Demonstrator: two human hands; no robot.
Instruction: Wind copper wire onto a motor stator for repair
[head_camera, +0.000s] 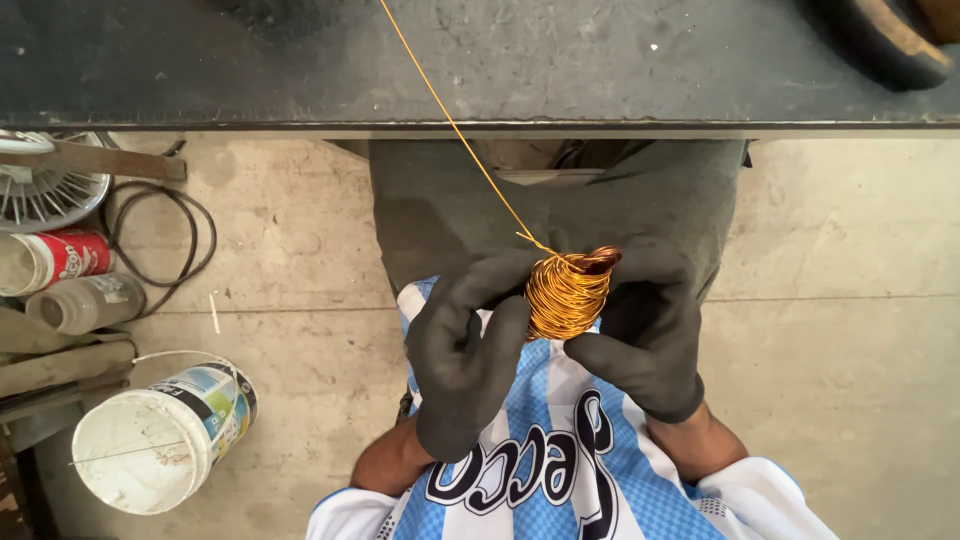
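Note:
Both my hands wear dark gloves and hold a wound ball of copper wire (567, 293) over my lap. My left hand (468, 350) grips its left side with fingers curled around it. My right hand (650, 325) closes on its right side, thumb near the top. A single strand of copper wire (450, 122) runs taut from the ball up and to the left, across the dark workbench (620, 60) and out of view.
On the concrete floor at left lie a white plastic bucket (160, 435) on its side, a clear bottle (85, 302), a red can (55, 258), a black cable loop (160, 235) and a white fan guard (45, 185). A dark curved object (885, 40) rests on the bench's right end.

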